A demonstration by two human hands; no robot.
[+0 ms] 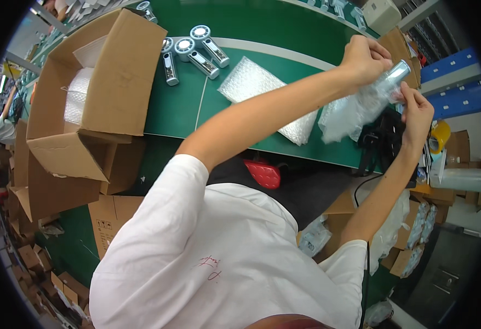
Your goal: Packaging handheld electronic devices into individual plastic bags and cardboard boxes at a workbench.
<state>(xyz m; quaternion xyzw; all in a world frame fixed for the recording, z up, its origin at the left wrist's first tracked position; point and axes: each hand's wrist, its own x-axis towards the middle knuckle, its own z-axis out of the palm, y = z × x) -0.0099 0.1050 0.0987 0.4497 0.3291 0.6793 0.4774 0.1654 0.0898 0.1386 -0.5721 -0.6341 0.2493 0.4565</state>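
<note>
My left hand [365,61] and my right hand [417,112] are both raised over the right part of the green table, fingers pinched on the mouth of a clear plastic bag [353,112]. A light-blue cylindrical handle [399,70] pokes out of the bag's mouth between my hands. The rest of that device is blurred by the plastic. Below my left forearm, partly covered by it, lies a flat bubble-wrap pouch [257,81]. Further left are several light-blue handheld devices with round heads, like small fans [196,55], lying on the table.
An open cardboard box [122,77] with bubble wrap [80,96] inside stands at the table's left. A black bag [383,134] lies by the right edge, near a yellow tape roll [440,136]. Blue bins [454,66] are at far right. A red padded item [263,174] is at my lap.
</note>
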